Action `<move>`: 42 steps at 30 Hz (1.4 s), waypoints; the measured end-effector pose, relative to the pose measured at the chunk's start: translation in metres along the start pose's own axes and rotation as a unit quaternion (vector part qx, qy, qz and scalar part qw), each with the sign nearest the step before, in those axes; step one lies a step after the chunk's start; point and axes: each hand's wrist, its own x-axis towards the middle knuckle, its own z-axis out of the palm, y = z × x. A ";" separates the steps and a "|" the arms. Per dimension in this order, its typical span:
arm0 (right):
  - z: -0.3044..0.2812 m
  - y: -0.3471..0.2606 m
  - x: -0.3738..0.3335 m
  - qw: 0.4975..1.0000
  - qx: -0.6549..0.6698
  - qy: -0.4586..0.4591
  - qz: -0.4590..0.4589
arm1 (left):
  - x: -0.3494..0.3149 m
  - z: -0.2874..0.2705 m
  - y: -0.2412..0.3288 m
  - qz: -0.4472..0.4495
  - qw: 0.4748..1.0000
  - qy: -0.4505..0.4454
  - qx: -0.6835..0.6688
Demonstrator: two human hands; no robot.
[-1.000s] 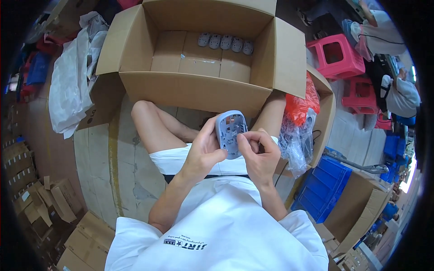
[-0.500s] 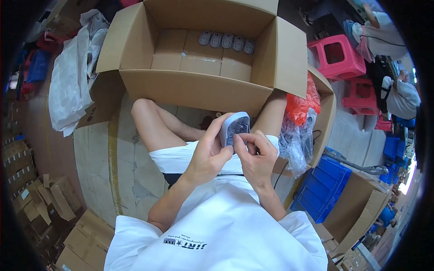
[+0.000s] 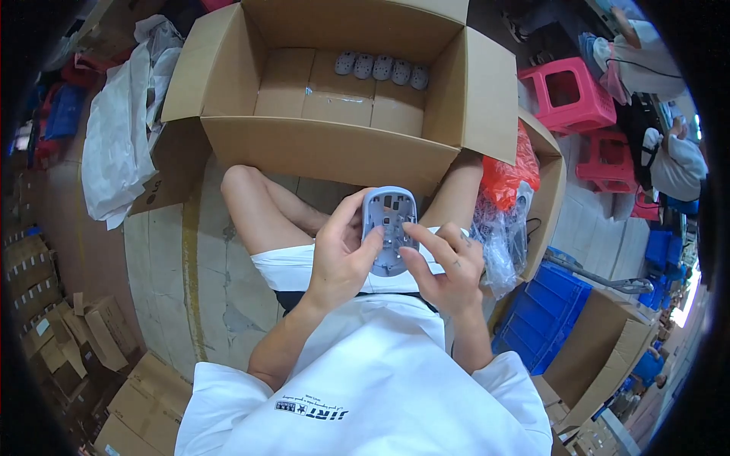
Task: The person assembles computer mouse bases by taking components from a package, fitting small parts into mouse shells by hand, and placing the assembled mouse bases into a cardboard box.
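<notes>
The left hand (image 3: 340, 258) holds the grey shell (image 3: 393, 235) by its nine o'clock side, thumb laid over the rim; the right hand (image 3: 450, 266), at the shell's three o'clock edge, has thumb and forefinger narrowly parted, though whether their tips touch it I cannot tell; the cardboard box (image 3: 327, 148) sits beyond, at twelve o'clock. Half a second ago the shell was tipped, with right thumb and forefinger pinched together; now its hollow side faces the camera and they have spread.
</notes>
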 end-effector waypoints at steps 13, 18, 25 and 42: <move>-0.026 0.011 0.034 0.954 -0.093 -0.180 -0.223 | 0.006 -0.011 0.013 -0.054 0.995 -0.077 -0.018; -0.036 0.002 0.046 0.924 -0.106 -0.256 -0.265 | 0.009 -0.019 0.013 -0.085 0.989 -0.122 -0.012; -0.042 -0.006 0.053 0.896 -0.100 -0.300 -0.313 | 0.012 -0.020 0.022 -0.091 0.982 -0.165 -0.019; -0.038 -0.004 0.055 0.857 -0.083 -0.361 -0.359 | 0.012 -0.018 0.018 -0.097 0.983 -0.154 -0.009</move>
